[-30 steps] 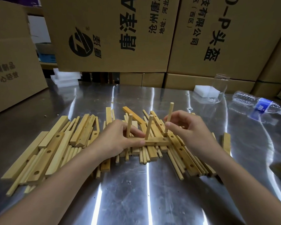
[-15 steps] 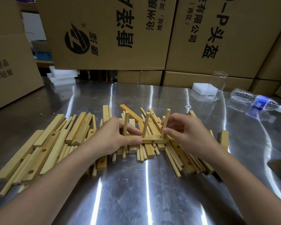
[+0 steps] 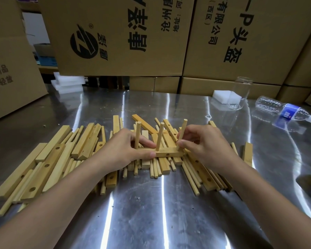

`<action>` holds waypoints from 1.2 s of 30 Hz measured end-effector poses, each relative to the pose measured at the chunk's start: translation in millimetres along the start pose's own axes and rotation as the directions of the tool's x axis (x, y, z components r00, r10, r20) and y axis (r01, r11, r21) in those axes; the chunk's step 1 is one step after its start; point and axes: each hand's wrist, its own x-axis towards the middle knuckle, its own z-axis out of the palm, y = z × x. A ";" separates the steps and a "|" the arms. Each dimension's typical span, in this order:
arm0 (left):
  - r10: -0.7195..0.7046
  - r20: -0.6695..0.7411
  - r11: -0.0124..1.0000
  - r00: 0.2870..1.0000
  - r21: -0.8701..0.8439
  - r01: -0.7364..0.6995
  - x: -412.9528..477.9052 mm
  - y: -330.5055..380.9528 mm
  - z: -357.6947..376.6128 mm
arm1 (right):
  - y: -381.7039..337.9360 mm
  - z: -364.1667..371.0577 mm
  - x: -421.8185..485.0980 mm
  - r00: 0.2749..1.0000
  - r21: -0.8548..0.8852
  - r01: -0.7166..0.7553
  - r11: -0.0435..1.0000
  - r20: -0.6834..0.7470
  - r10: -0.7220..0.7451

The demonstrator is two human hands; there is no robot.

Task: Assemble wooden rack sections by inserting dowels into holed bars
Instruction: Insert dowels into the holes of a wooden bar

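Observation:
A short holed wooden bar (image 3: 170, 152) lies crosswise above a heap of loose dowels and bars, with three dowels standing upright in it. My left hand (image 3: 123, 151) grips the bar's left end, thumb on its front face, fingers behind the left dowel (image 3: 137, 136). The middle dowel (image 3: 160, 136) stands free. My right hand (image 3: 204, 143) pinches the right dowel (image 3: 182, 133) low down, near the bar's right end. The dowel leans slightly right.
Loose holed bars (image 3: 48, 162) and dowels (image 3: 155, 167) spread over the steel table (image 3: 151, 212) left, middle and right. A lone bar (image 3: 247, 156) lies right. A clear glass (image 3: 241, 95), white foam block (image 3: 223, 96) and plastic bottle (image 3: 284, 109) sit back right. Cardboard boxes (image 3: 118, 36) wall the back.
The right dowel has sunk lower into the bar's end hole under my right hand. My left hand keeps its hold on the bar. The view shifted slightly.

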 end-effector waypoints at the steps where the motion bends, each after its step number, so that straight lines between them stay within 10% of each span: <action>1: -0.001 0.000 1.000 1.000 -0.003 0.001 0.0 0.1 0.1 | -0.7 -0.1 0.8 1.000 -0.014 -0.005 1.000 0.008 0.005; 7: 0.014 0.002 1.000 1.000 0.001 -0.014 0.0 0.6 -0.2 | -7.0 6.1 0.7 0.994 0.191 -0.093 0.977 -0.033 0.101; 10: 0.012 0.001 1.000 1.000 0.020 -0.012 0.3 0.2 -0.5 | -24.9 19.9 7.1 0.967 0.650 -0.181 0.738 -0.017 0.253; 17: 0.006 0.000 1.000 1.000 0.012 -0.006 1.1 -2.5 -0.6 | -44.8 39.2 17.6 0.886 0.820 -0.280 0.500 0.020 0.464; 24: 0.008 -0.013 1.000 1.000 0.028 -0.008 1.7 -2.5 0.2 | -50.7 54.8 25.5 0.858 0.719 -0.227 0.657 -0.172 0.484; 36: 0.006 -0.011 0.996 1.000 0.093 -0.005 -0.5 6.0 -1.4 | -29.7 40.8 32.7 0.968 0.714 -0.180 0.677 0.007 0.249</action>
